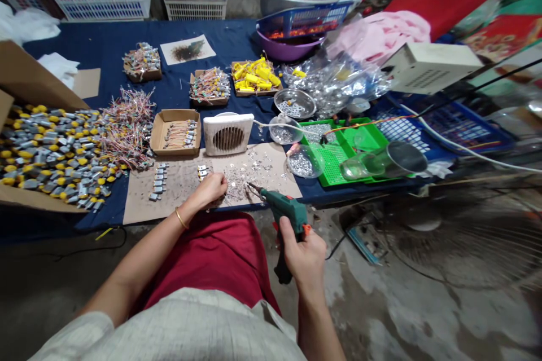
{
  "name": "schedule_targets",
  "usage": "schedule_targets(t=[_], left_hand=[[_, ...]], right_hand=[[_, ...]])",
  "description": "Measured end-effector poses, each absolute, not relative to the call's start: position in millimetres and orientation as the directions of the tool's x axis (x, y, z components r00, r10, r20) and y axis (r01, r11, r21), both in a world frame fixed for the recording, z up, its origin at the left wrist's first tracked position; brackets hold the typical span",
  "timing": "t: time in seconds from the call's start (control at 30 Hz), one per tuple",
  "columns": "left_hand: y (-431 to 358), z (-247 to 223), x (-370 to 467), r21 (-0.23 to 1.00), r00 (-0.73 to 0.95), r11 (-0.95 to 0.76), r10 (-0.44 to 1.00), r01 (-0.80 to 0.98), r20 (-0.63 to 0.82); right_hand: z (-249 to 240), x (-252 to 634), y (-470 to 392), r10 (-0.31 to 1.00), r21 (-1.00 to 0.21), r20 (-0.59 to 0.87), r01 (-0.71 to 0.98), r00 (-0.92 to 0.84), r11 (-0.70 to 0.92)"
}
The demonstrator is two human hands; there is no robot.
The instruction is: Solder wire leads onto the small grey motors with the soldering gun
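My right hand (307, 251) is wrapped round the grip of a green soldering gun (282, 205). Its dark tip points left, over the right part of a cardboard sheet (141, 203). Near that tip my left hand (212, 187) rests on the sheet, fingers closed; whatever they pinch is too small to make out. Just beyond the left hand lie a few small motors (203, 170). Further left stands a short row of the same motors (158, 181). Small metal bits (254, 164) are scattered over the sheet's right half.
A white vent fan (228, 135) stands behind the sheet, beside a box of wired parts (175, 132). Loose motors (46, 152) fill a carton at left. On the right are a dish of metal pieces (302, 162), a green tray (330, 172) and a metal cup (406, 159).
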State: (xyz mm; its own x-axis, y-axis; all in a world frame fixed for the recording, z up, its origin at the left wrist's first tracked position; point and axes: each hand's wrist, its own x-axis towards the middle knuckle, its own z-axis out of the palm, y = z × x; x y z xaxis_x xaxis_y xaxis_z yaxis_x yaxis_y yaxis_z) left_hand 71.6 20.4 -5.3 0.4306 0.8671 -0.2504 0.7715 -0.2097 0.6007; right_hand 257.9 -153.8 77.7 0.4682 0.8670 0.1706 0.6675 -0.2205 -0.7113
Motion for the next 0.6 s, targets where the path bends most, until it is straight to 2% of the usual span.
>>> schedule_targets(t=[0.27, 0.4, 0.53, 0.6], left_hand=[[21.8, -4.7, 73.5, 0.611, 0.427, -0.198, 0.868, 0.767, -0.255], [20.0, -4.2, 72.2, 0.634, 0.426, -0.189, 0.871, 0.750, -0.244], [9.9, -2.7, 46.5, 0.787, 0.357, -0.029, 0.901, 0.616, -0.246], [4.3, -3.2, 26.8, 0.824, 0.295, 0.079, 0.911, 0.561, -0.288]], right_hand=[[75.9, 258.9, -155.1, 0.862, -0.696, 0.210, 0.690, 0.461, -0.200], [76.5, 261.1, -157.0, 0.861, -0.719, 0.180, 0.661, 0.476, -0.215], [75.3, 266.2, -163.0, 0.845, -0.742, 0.123, 0.614, 0.520, -0.270], [74.2, 267.5, -162.9, 0.831, -0.754, 0.089, 0.582, 0.549, -0.304]])
